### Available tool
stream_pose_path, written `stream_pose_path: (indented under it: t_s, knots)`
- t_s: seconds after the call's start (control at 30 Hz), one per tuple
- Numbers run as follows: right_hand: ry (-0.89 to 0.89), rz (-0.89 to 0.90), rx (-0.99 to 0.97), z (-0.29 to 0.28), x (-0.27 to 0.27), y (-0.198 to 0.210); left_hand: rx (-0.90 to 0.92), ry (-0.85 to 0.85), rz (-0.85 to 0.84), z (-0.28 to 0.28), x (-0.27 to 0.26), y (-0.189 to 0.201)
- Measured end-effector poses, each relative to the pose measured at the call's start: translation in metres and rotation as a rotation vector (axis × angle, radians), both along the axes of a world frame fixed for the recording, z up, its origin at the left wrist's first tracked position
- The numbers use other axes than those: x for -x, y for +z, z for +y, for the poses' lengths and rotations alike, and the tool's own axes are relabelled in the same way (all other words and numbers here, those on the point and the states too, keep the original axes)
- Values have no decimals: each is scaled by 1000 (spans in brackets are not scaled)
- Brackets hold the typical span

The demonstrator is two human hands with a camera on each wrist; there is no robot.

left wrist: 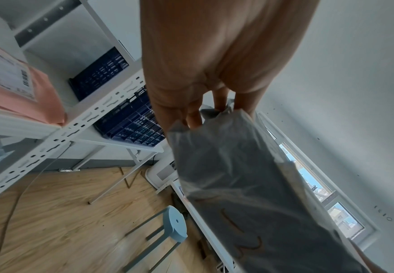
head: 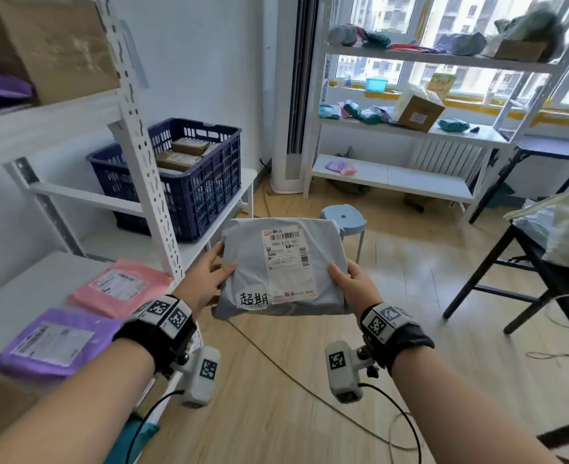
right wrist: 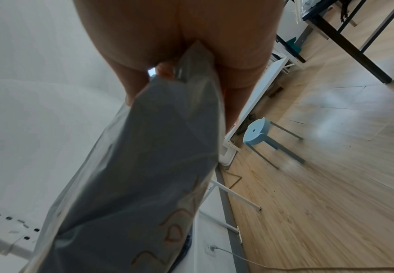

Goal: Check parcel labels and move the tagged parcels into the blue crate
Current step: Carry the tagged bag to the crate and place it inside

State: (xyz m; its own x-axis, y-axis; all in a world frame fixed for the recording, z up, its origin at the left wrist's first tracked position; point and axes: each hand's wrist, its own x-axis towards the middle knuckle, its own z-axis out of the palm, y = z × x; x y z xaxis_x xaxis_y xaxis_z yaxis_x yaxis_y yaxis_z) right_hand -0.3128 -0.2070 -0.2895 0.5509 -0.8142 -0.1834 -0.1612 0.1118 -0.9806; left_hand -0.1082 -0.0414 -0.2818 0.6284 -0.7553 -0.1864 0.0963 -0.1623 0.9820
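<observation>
I hold a grey plastic parcel flat in front of me above the floor, its shipping label and a white handwritten tag facing up. My left hand grips its left edge, thumb on top. My right hand grips its right edge the same way. In the wrist views the grey parcel is seen from below, with fingers curled under it. The blue crate stands on a low white shelf ahead and to the left, with brown boxes inside.
A pink parcel and a purple parcel lie on the near shelf at left, behind a white perforated rack post. A light blue stool stands just beyond the parcel. More shelving with parcels lines the window; a black table stands right.
</observation>
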Motion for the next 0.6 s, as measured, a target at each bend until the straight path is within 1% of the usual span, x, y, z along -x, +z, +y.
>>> stream_pose_path:
  t_s: [0.2, 0.3, 0.4, 0.6]
  knots:
    - [60, 4, 41, -87, -41, -2, 11, 23, -31, -77, -32, 1]
    - [97, -9, 67, -142, -67, 4, 44, 64, -34, -124, -52, 1]
    - [137, -3, 74, -192, -90, 12, 32, 98, -73, -166, -69, 7]
    - [247, -5, 61, -262, -143, 16, 33, 223, -77, -215, -98, 5]
